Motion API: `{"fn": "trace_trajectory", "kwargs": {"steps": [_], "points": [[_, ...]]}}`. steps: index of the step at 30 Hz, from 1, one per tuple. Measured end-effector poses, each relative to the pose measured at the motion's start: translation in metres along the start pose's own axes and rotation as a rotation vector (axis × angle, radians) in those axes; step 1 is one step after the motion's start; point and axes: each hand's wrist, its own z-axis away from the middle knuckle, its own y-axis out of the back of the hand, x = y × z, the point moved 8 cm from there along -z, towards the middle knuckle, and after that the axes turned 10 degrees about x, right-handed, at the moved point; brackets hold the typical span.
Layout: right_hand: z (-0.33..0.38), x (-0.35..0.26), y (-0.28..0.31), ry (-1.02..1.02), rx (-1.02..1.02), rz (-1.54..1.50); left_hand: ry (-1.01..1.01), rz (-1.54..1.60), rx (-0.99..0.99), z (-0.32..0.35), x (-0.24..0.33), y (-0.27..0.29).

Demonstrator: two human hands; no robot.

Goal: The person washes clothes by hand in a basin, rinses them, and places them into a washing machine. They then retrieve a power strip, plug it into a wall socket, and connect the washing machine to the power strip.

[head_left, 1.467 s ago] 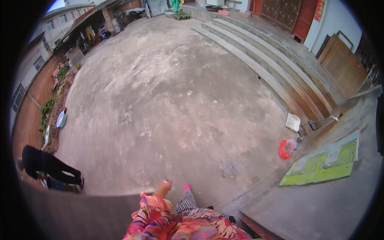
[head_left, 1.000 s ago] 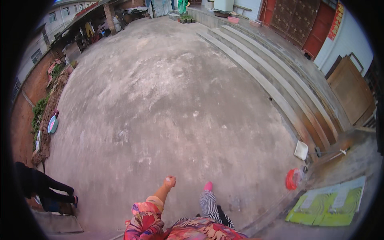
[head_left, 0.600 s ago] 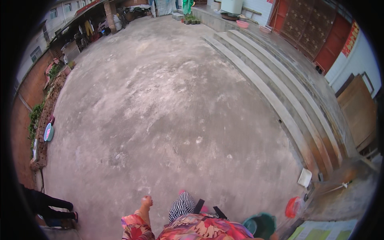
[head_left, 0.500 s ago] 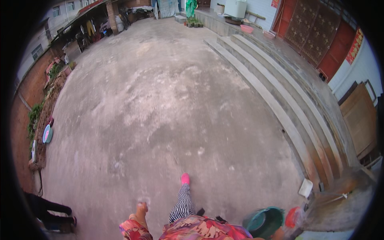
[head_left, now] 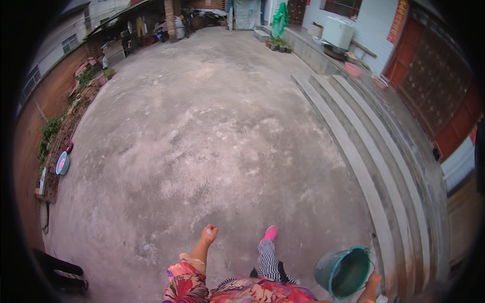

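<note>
My right hand is closed at the rim side of a dark green bucket, where a thin handle runs. The bucket hangs beside my right leg, tilted so that its inside shows; I cannot make out clearly what is in it. Out in front of my body, my left hand is curled into a loose fist, and nothing shows in it. Below are my patterned red sleeve, striped trousers and one pink shoe stepping forward on the concrete.
Concrete steps rise along the right to a raised porch with a white washing machine and a pink basin. A blue basin rests by the brick-edged bed at left. A person's dark-clothed legs show at lower left.
I have moved forward, and the view has turned left. My left hand has swung forward and up. The bucket now shows more fully, with my right hand at its handle.
</note>
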Motion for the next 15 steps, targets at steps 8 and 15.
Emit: {"fn": "trace_trajectory", "kwargs": {"steps": [8,15], "points": [[0.043,-0.335,-0.231,-0.165,-0.403,-0.139,0.345,-0.148,0.057,-0.175,-0.058,-0.002],[-0.011,-0.615,-0.315,-0.156,-0.434,-0.078,0.277,-0.298,-0.011,-0.319,-0.003,-0.058]]}}
